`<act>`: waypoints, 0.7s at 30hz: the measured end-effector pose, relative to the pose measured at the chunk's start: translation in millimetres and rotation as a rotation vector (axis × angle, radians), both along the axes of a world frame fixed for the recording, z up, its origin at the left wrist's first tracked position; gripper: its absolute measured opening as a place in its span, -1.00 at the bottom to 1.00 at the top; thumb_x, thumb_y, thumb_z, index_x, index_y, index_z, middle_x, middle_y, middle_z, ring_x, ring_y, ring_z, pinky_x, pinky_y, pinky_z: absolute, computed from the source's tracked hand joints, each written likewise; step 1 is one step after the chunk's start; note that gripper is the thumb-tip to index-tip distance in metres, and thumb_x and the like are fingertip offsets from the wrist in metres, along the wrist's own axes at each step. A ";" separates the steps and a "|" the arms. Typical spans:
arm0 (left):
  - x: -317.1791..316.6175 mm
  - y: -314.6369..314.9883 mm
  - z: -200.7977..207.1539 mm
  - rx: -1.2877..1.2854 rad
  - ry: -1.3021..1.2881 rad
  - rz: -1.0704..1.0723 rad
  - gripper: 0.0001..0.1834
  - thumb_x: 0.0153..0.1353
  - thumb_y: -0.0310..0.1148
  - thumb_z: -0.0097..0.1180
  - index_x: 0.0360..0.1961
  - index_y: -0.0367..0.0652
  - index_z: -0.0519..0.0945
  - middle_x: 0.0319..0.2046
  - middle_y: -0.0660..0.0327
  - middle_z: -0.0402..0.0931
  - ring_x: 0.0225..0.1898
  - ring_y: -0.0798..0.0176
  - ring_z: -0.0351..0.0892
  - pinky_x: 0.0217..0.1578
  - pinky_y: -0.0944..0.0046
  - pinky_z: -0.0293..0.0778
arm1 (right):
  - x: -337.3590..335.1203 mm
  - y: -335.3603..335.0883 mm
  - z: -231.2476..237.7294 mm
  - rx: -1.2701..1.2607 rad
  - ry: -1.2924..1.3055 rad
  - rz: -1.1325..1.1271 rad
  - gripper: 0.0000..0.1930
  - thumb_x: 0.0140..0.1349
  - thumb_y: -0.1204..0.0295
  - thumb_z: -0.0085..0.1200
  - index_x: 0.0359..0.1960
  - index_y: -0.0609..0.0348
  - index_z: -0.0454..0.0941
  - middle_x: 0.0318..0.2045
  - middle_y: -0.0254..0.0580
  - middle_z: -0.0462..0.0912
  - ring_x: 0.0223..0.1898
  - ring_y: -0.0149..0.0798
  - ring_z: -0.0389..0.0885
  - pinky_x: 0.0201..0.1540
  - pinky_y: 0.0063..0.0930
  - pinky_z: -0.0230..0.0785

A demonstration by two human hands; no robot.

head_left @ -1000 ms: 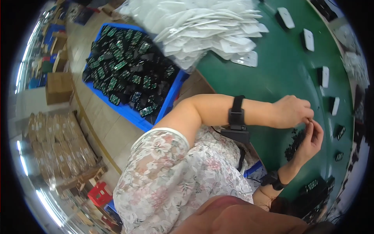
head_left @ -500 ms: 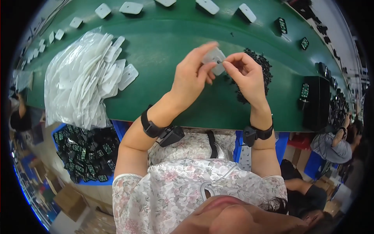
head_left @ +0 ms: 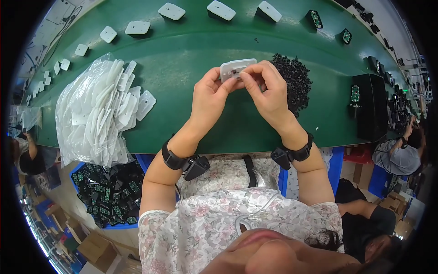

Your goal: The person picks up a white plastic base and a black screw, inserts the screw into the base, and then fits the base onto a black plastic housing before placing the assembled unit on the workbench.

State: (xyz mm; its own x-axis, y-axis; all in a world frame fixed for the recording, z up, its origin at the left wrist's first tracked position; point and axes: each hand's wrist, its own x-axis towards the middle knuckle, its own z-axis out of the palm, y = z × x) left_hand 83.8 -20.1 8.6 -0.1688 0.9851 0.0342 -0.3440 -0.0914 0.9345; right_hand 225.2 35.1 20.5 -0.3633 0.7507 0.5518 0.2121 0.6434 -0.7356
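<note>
A: Between the fingertips of both hands, what is held?

B: A small white plastic plate [head_left: 237, 68], raised above the green belt [head_left: 182, 50]. The left hand [head_left: 209, 93] pinches its left edge with thumb and forefinger. The right hand [head_left: 268, 91] presses thumb and forefinger together on a tiny dark part at the plate's centre.

A: What lies near those fingers?

B: Just right of them, a pile of small black parts [head_left: 294, 77]. Well to the left, a clear bag of white plates [head_left: 98, 114].
</note>
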 end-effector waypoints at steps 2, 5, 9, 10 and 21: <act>-1.0 0.2 -0.7 -0.020 -0.001 0.015 -0.76 0.29 -0.59 -0.01 -0.04 -0.46 0.43 -0.15 0.06 0.55 -0.11 0.22 0.61 -0.03 0.31 0.54 | -0.7 -0.2 1.0 0.042 -0.032 0.009 -0.91 0.19 0.48 0.17 -0.37 0.21 0.52 -0.49 -0.35 0.48 -0.55 -0.49 0.35 -0.51 -0.63 0.17; 0.1 0.9 -3.4 0.037 0.031 0.013 -0.76 0.29 -0.58 0.00 -0.04 -0.46 0.44 -0.13 0.07 0.54 -0.11 0.24 0.60 -0.03 0.31 0.54 | -2.4 1.3 -2.7 0.062 -0.071 -0.019 -0.90 0.21 0.47 0.15 -0.38 0.22 0.50 -0.51 -0.40 0.47 -0.56 -0.54 0.32 -0.50 -0.65 0.17; 2.5 0.8 -8.1 0.137 0.079 0.082 -0.83 0.29 -0.57 0.01 -0.14 -0.43 0.50 -0.20 0.14 0.53 -0.19 0.33 0.59 -0.11 0.36 0.54 | -6.1 -4.6 -5.5 -0.174 -0.047 -0.052 -0.88 0.24 0.47 0.14 -0.38 0.24 0.49 -0.53 -0.45 0.46 -0.56 -0.60 0.30 -0.51 -0.67 0.16; 2.6 1.0 -9.6 0.202 0.177 0.116 -0.85 0.29 -0.56 0.02 -0.17 -0.42 0.52 -0.23 0.16 0.53 -0.23 0.35 0.58 -0.14 0.38 0.53 | -8.7 -5.9 -4.9 -0.382 0.123 0.006 -0.88 0.25 0.46 0.13 -0.38 0.24 0.48 -0.53 -0.47 0.46 -0.56 -0.62 0.29 -0.52 -0.68 0.16; -6.7 -1.4 2.2 0.118 0.108 0.060 -0.85 0.33 -0.48 0.01 -0.25 -0.37 0.56 -0.32 0.22 0.51 -0.37 0.36 0.59 -0.35 0.44 0.51 | 0.0 3.2 5.6 0.032 0.020 -0.090 -0.75 0.12 0.40 0.26 -0.20 0.16 0.50 -0.33 -0.38 0.41 -0.39 -0.47 0.32 -0.40 -0.65 0.15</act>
